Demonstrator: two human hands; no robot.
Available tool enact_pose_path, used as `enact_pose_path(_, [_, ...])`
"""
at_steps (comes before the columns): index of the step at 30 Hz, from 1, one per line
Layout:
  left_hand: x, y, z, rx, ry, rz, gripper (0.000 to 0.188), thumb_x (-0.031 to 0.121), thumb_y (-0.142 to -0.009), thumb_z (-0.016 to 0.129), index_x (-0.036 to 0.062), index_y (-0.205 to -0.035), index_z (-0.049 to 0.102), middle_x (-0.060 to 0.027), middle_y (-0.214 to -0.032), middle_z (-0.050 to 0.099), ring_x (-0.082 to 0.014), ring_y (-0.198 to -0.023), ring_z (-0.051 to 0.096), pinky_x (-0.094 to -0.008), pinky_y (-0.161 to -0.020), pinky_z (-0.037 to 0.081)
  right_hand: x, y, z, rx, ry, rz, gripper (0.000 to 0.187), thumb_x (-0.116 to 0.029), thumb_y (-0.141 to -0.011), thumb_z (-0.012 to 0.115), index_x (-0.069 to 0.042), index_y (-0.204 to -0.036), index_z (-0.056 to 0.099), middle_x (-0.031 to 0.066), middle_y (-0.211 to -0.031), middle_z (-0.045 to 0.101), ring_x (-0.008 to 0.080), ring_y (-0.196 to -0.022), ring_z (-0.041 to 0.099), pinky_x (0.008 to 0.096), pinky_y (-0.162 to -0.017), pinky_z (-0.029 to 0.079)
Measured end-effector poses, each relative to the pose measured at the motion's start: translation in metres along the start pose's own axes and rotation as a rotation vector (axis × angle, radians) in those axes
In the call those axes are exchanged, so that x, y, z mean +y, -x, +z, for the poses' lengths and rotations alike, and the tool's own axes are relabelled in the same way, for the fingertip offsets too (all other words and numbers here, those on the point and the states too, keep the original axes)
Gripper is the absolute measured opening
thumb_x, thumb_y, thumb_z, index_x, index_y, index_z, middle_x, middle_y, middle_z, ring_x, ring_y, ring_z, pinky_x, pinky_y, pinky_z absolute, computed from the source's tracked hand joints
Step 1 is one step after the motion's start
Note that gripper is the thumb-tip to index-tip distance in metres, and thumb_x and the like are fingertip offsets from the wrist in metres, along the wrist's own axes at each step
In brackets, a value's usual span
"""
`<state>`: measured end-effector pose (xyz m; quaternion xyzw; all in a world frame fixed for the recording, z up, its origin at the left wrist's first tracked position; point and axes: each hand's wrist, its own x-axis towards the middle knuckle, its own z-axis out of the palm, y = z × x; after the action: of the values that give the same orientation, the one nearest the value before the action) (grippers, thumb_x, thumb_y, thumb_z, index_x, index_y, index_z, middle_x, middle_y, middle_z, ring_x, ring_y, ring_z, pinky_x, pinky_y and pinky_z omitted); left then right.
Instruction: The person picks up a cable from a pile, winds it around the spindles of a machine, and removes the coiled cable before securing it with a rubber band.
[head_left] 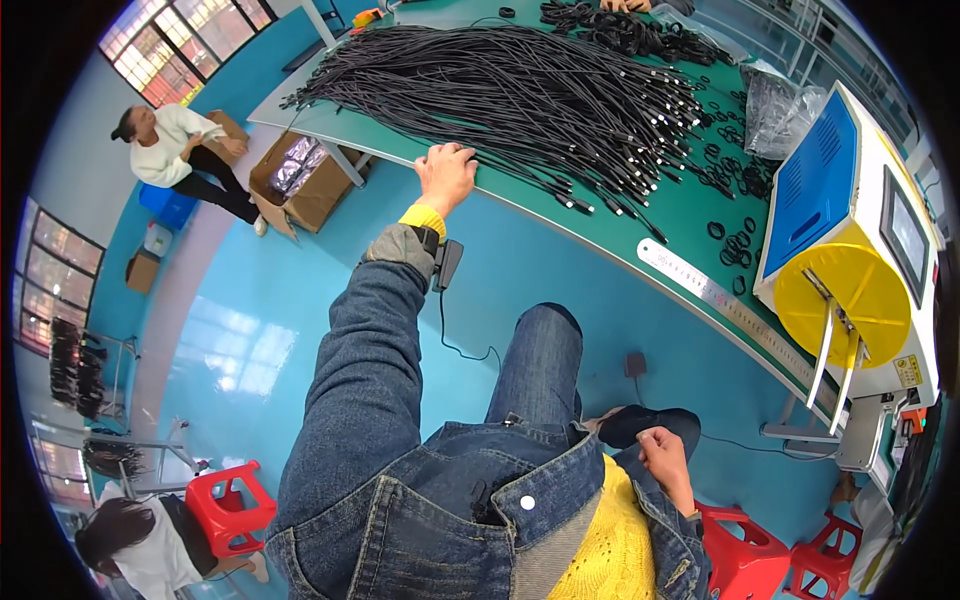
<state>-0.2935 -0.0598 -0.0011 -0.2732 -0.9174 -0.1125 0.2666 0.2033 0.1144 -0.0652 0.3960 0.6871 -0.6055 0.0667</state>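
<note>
Just beyond the left hand [448, 178], one broad pile of black cables [500, 95] lies on the green-topped table [610, 240], near edge right at the fingertips. Left hand: palm down at the table edge, fingers bent, partly spread; can't tell if they have a cable pinched. Right hand [665, 460]: loosely curled down by the body, fingers folded in, nothing visible in it. Handling, my read: each cable light, bendy, smooth jacket, tangles easily; whole pile heavy and floppy. Connectors are the stiff, damage-prone bit, so grip the jacket just behind them, right of the left hand. Counts: cables, too many to count, overlapping. Black loops [755, 180], far right of left hand, also uncountable. One steel ruler [690, 276] along the edge, right of left hand. One white-and-blue benchtop machine [815, 185] with one yellow disc [845, 300], up and right of right hand. One clear plastic bag [785, 115] behind the loops. Red stools: two right of right hand [740, 548] and one well left of it.
</note>
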Motion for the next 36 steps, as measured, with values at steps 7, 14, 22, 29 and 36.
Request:
enact_pose_path(7, [0.005,0.025,-0.026,-0.109,0.203,0.347,0.012,0.017,-0.076,0.059,0.0111,-0.085,0.056,-0.0026,-0.093,0.057,-0.0225,-0.094,0.051,-0.0422,-0.083,0.035,0.007,-0.001,0.001,-0.002,-0.001,-0.052,0.016,-0.017,-0.083,0.053,-0.002,-0.081,0.059,0.0007,-0.054,0.051,0.0076,-0.046,0.045,0.0218,-0.044,0.036])
enact_pose_path(14, [0.093,0.095,-0.097,-0.043,0.7,0.717,0.009,0.011,-0.073,0.061,0.0096,-0.081,0.055,-0.0073,-0.064,0.052,-0.0275,-0.058,0.054,-0.0364,-0.052,0.044,0.001,0.013,-0.001,0.457,0.039,-0.491,0.017,-0.011,-0.082,0.056,0.0,-0.095,0.057,0.0025,-0.072,0.054,0.0081,-0.057,0.044,0.0202,-0.052,0.035])
enact_pose_path(22, [0.18,0.183,-0.162,-0.523,0.935,0.846,0.012,0.012,-0.074,0.063,0.0104,-0.086,0.061,-0.0063,-0.065,0.053,-0.0253,-0.058,0.055,-0.0322,-0.05,0.044,-0.068,0.057,-0.018,0.789,0.613,-1.011,0.041,-0.004,-0.072,0.065,-0.001,-0.112,0.053,0.0165,-0.103,0.055,0.0287,-0.089,0.055,0.0343,-0.069,0.047])
enact_pose_path(29, [0.227,0.185,-0.156,-0.752,1.302,0.447,0.009,0.007,-0.082,0.058,-0.0001,-0.088,0.06,-0.0081,-0.072,0.06,-0.0143,-0.063,0.056,-0.0254,-0.057,0.044,-0.027,0.086,-0.043,0.838,0.471,-0.846,0.025,0.0,-0.073,0.061,0.0,-0.098,0.058,0.0137,-0.086,0.059,0.0289,-0.077,0.057,0.0326,-0.067,0.047])
enact_pose_path(36, [0.268,0.178,-0.178,-0.923,1.284,0.469,0.012,0.004,-0.084,0.056,-0.0006,-0.093,0.061,-0.0033,-0.078,0.061,-0.0067,-0.07,0.052,-0.0207,-0.06,0.042,-0.006,0.112,-0.057,0.98,0.596,-0.796,0.026,-0.001,-0.072,0.061,-0.001,-0.098,0.058,0.0129,-0.086,0.059,0.0271,-0.076,0.058,0.0329,-0.064,0.048])
